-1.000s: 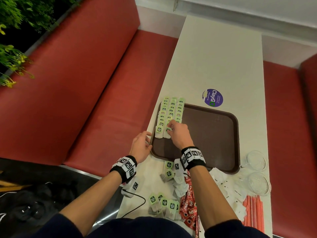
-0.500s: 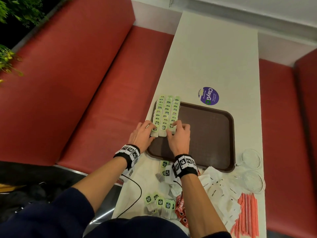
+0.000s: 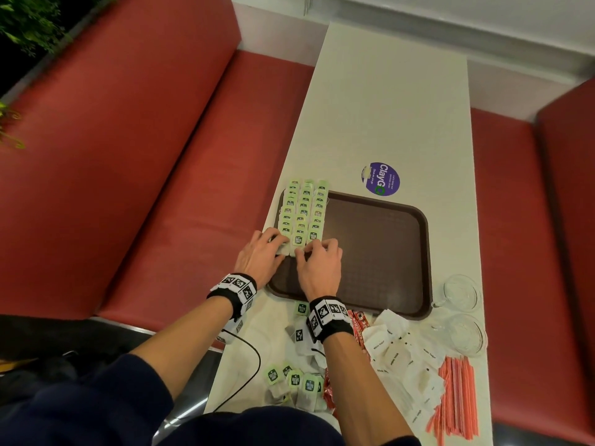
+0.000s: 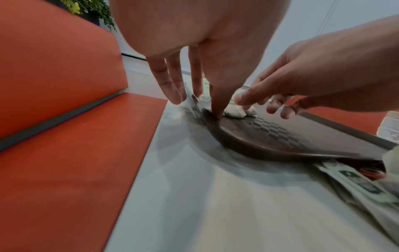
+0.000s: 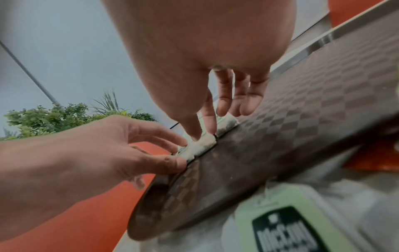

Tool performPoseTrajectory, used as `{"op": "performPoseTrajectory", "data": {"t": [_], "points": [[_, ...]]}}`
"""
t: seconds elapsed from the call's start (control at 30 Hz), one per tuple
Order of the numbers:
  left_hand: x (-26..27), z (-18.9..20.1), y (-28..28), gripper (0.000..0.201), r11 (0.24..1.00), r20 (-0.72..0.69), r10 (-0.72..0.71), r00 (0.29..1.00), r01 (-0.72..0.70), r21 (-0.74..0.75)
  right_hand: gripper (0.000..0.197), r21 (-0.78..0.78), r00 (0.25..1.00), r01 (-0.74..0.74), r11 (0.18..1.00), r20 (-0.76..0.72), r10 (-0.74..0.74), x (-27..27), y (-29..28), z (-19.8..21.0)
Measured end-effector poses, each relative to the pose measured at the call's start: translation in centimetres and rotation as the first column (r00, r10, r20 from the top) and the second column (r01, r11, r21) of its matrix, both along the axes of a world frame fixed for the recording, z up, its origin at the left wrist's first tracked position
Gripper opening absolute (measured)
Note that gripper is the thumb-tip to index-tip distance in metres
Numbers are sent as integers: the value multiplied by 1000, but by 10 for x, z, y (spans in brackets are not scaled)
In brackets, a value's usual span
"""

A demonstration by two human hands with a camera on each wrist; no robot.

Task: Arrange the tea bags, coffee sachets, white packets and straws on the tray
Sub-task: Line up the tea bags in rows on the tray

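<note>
Left hand: the left hand (image 3: 259, 257) rests at the near end of the rows, fingers spread and fairly straight, tips pressing the leftmost white bag; it holds nothing.
Tea bags in rows: the green-tagged white paper tea bags (image 3: 304, 210) lie in three overlapping columns on the left part of the dark brown rectangular plastic tray (image 3: 380, 252), running away from both hands.
Right hand: the right hand (image 3: 320, 268) is just right of the left one, its thumb and forefinger tips set on the nearest bags, other fingers loosely extended over bare tray.
Loose tea bags: more lie on the white tabletop (image 3: 386, 107) behind the right wrist.
Other stock: red coffee sachets (image 3: 359, 320), flat white paper packets (image 3: 399, 352) and orange-pink straws (image 3: 457, 391) lie off the tray, to the right of the right forearm.
Step in hand: squaring up the near end of the tea-bag rows, by my judgement.
Next move: probably fetching another loose tea bag from behind the wrist, laying it overlapping without disturbing the rows.
Head view only: shows the full columns and the untouched stock.
Wrist views only: show the fingertips touching the puffy bag ends (image 5: 202, 143) on the tray's chequered floor.
</note>
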State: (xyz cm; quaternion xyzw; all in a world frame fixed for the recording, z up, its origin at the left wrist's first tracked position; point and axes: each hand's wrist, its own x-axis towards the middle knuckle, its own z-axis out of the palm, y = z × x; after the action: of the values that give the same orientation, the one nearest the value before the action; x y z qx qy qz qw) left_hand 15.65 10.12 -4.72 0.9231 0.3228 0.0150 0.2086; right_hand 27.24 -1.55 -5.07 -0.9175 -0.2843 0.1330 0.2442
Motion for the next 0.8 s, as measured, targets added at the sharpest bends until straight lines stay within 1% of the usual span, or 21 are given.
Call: {"op": "performPoseTrajectory", "data": {"t": [0.1, 0.2, 0.27, 0.33, 0.4, 0.47, 0.53, 0.57, 0.63, 0.67, 0.73, 0.8], "points": [[-2, -4, 0, 41, 1000, 3, 3, 1000, -3, -3, 26, -42, 1000, 7, 999, -5, -8, -3, 1, -3], [-4, -2, 0, 42, 1000, 11, 0, 1000, 0, -6, 24, -56, 1000, -21, 998, -20, 20, -3, 1, 1], [-7, 4, -3, 42, 1000, 49, -6, 999, 7, -19, 23, -21, 998, -41, 999, -55, 40, -1, -3, 10], [-14, 14, -8, 37, 998, 121, -25, 992, 32, -57, 18, 38, 991, -66, 997, -112, 70, 1, -13, 22], [-29, 26, -16, 28, 988, 170, -78, 982, 99, -120, 14, 59, 981, -143, 988, -125, 149, 0, -31, 35], [-52, 36, -28, 17, 967, 183, -161, 970, 192, -165, 12, 11, 953, -267, 964, -143, 266, -5, -55, 43], [-77, 40, -42, 11, 945, 157, -226, 961, 256, -205, 14, -94, 917, -376, 922, -179, 356, -16, -81, 43], [-90, 38, -49, 10, 939, 133, -241, 961, 266, -219, 16, -140, 907, -405, 903, -188, 378, -23, -94, 41], [-110, 31, -63, 10, 933, 80, -244, 966, 257, -252, 28, -214, 910, -410, 887, -154, 384, -36, -115, 36], [-117, 27, -70, 9, 931, 52, -241, 969, 246, -270, 36, -244, 919, -395, 886, -112, 379, -41, -123, 33], [-125, 22, -82, 17, 922, -20, -253, 967, 235, -307, 51, -296, 925, -369, 881, -28, 378, -53, -134, 29], [-127, 18, -95, 35, 907, -96, -296, 950, 248, -342, 57, -316, 918, -374, 872, 5, 396, -63, -138, 25]]}}
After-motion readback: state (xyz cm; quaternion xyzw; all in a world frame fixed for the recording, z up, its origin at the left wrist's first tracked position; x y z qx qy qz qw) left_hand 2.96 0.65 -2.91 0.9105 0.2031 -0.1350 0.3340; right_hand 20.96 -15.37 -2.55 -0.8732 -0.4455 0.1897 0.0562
